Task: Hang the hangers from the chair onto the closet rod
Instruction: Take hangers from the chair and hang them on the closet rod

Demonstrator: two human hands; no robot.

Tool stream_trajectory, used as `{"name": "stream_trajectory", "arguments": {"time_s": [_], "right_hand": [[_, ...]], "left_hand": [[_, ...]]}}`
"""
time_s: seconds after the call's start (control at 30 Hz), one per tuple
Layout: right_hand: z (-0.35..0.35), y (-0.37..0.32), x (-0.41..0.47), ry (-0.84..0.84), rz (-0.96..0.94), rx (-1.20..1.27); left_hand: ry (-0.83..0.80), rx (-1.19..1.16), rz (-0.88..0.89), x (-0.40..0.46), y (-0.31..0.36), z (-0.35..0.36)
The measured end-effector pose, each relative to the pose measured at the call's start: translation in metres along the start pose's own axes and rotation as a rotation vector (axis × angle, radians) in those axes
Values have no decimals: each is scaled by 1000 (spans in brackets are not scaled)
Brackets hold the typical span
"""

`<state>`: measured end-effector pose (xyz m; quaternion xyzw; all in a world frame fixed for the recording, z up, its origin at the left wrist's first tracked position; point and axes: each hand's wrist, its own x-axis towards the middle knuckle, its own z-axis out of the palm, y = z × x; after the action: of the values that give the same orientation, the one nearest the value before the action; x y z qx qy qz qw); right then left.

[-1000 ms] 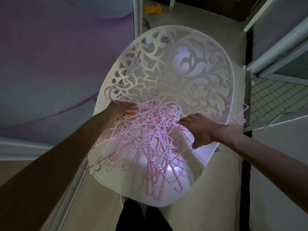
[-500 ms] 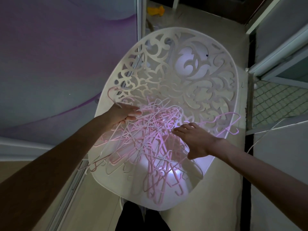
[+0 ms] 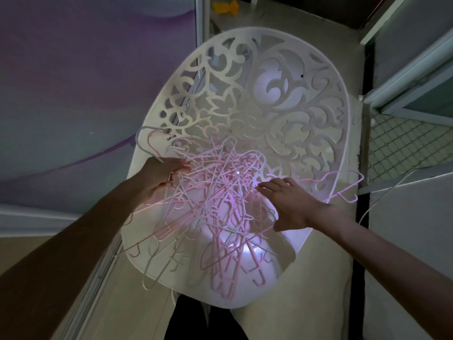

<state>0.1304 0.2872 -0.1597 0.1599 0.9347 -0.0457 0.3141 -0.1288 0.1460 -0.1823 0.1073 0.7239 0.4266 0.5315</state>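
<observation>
Dim beige floor [image 3: 318,278] surrounds a white plastic chair with a scroll-cut back [image 3: 257,106]. Its seat holds a tangled heap of thin pink and white hangers [image 3: 220,207], so hanging has barely begun; no closet rod shows. Left hand [image 3: 161,180] grips several hangers; right hand [image 3: 289,204] rests spread on the heap.

A white plastic chair with a pierced scrollwork back [image 3: 282,99] stands on a pale tiled floor [image 3: 326,278]. A tangled heap of thin pink and white clothes hangers [image 3: 220,204] lies directly on its seat, spilling over the near and left rim. One pink hanger [image 3: 343,185] overhangs the right edge.
</observation>
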Motion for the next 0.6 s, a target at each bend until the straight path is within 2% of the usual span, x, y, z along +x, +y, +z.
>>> {"name": "stream_trajectory", "arguments": {"time_s": [0.13,0.23,0.37,0.6], "right_hand": [[-2,10,4,-51,0,-22],[-1,13,11,-40,-7,-28],[1,14,15,-53,-17,-40],[-4,13,21,-87,-51,-91]], "left_hand": [[-25,106,-7,1,13,0],[13,215,70,-1,28,6],[-25,383,128,-7,61,18],[-149,588,-89,11,128,50]]}}
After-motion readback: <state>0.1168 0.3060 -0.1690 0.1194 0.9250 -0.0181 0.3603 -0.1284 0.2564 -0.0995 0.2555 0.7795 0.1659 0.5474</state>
